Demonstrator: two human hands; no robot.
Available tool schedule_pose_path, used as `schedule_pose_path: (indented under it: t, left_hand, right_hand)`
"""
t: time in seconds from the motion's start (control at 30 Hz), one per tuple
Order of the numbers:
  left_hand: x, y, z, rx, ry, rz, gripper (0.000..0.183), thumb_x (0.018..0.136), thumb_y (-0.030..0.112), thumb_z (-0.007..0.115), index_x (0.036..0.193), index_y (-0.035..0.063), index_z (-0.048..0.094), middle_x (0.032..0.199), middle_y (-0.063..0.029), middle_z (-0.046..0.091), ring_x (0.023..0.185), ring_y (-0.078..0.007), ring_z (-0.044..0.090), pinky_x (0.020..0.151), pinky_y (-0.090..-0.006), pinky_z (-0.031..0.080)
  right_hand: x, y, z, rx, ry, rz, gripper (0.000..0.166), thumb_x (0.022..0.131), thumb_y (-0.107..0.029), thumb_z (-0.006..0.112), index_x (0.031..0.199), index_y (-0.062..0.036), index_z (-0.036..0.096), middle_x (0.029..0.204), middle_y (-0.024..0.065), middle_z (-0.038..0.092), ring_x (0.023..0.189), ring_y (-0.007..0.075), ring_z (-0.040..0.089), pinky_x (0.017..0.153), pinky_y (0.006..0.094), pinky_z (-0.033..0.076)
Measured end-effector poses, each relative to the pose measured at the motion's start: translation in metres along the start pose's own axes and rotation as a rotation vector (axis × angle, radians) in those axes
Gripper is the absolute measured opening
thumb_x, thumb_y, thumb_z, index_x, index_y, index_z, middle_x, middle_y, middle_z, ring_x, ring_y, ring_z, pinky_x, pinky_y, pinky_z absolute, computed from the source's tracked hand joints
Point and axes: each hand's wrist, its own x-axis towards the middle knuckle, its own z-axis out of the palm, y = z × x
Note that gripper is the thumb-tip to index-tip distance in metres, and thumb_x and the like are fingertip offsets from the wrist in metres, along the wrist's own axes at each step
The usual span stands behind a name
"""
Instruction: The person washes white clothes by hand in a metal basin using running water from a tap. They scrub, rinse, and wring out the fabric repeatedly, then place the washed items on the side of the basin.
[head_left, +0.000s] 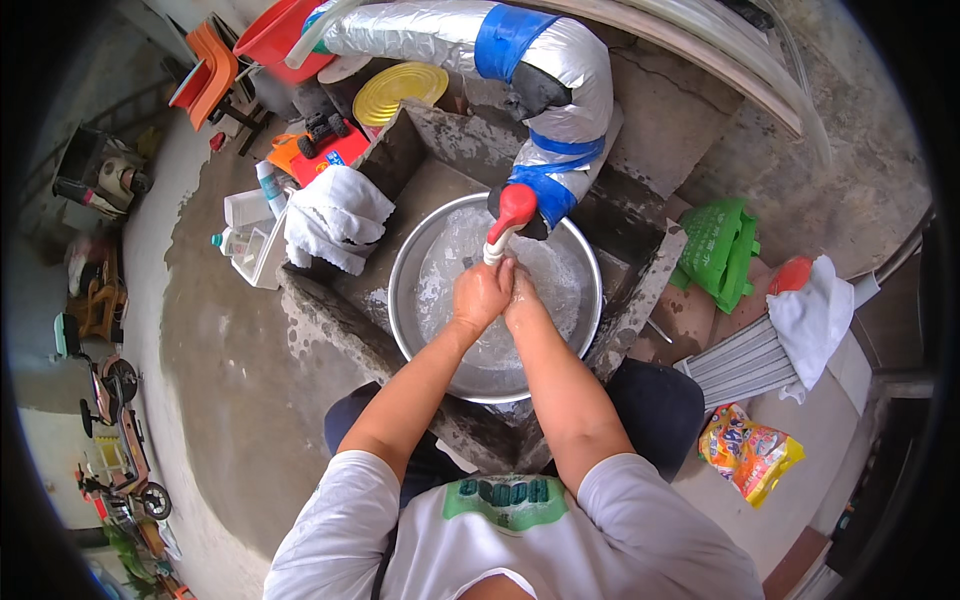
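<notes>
My left hand (481, 294) and my right hand (520, 291) are together over a round metal basin (397, 315) of water, just below a faucet (513, 214) with a red handle and a white spout. Both look wet. The fingers of my left hand are curled near the spout's end; whether they grip it is unclear. My right hand lies against it, its fingers largely hidden. The basin stands in a concrete sink (334, 319), and foil-wrapped pipe (559, 105) with blue tape reaches down to the faucet.
A white cloth (337, 214) lies on the sink's left wall, beside plastic containers (251, 244). A green bag (720, 251), a washboard (742, 360) with a white cloth (814, 326) and a detergent bag (750, 454) are at the right. A yellow lid (401, 91) is behind the sink.
</notes>
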Motion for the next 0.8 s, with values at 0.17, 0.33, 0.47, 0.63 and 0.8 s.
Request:
schedule_pose_path:
  t: [0.17, 0.33, 0.47, 0.63, 0.8]
  left_hand:
    - [0.025, -0.08, 0.01, 0.273, 0.007, -0.22, 0.022, 0.079, 0.026, 0.049, 0.088, 0.0077, 0.056, 0.105, -0.0199, 0.052, 0.097, -0.0313, 0.049, 0.076, -0.0435, 0.04]
    - [0.002, -0.087, 0.031, 0.498, -0.25, 0.069, 0.063, 0.071, 0.03, 0.058, 0.126, 0.0131, 0.031, 0.133, -0.0154, 0.021, 0.121, -0.0308, 0.023, 0.096, -0.0538, 0.015]
    - [-0.006, -0.087, 0.083, 0.585, -0.434, 0.296, 0.04, 0.073, 0.019, 0.048, 0.111, 0.0062, 0.046, 0.109, -0.0133, 0.044, 0.103, -0.0266, 0.041, 0.091, -0.0476, 0.024]
    - [0.009, -0.076, 0.064, 0.505, -0.484, 0.21, 0.032, 0.063, 0.014, 0.056, 0.094, 0.0064, 0.053, 0.09, -0.0115, 0.058, 0.088, -0.0264, 0.055, 0.088, -0.0424, 0.03]
    - [0.002, -0.009, -0.004, -0.14, -0.367, 0.111, 0.03, 0.068, 0.011, 0.053, 0.097, 0.006, 0.048, 0.091, -0.0159, 0.058, 0.088, -0.0346, 0.054, 0.076, -0.0403, 0.041]
  right_hand:
    - [0.006, -0.011, 0.009, -0.045, 0.119, -0.019, 0.039, 0.079, -0.037, 0.049, 0.103, -0.0066, 0.05, 0.102, 0.0071, 0.054, 0.092, 0.0197, 0.052, 0.072, 0.0366, 0.043]
    - [0.03, -0.018, -0.034, -0.188, 0.628, -0.293, 0.064, 0.078, -0.047, 0.045, 0.125, -0.0053, 0.034, 0.13, 0.0147, 0.031, 0.113, 0.0315, 0.038, 0.089, 0.0444, 0.035]
    - [0.063, 0.009, -0.075, -0.199, 0.792, -0.159, 0.065, 0.079, -0.046, 0.043, 0.126, -0.0037, 0.031, 0.129, 0.0169, 0.032, 0.112, 0.0316, 0.04, 0.091, 0.043, 0.035]
    - [0.048, 0.021, -0.061, -0.033, 0.58, -0.011, 0.069, 0.079, -0.053, 0.038, 0.128, -0.0047, 0.027, 0.129, 0.0151, 0.032, 0.114, 0.031, 0.038, 0.09, 0.0462, 0.034]
    - [0.025, 0.011, -0.034, 0.192, 0.15, 0.011, 0.065, 0.072, -0.069, 0.036, 0.099, -0.0112, 0.049, 0.099, 0.0114, 0.052, 0.087, 0.0295, 0.053, 0.076, 0.0399, 0.045]
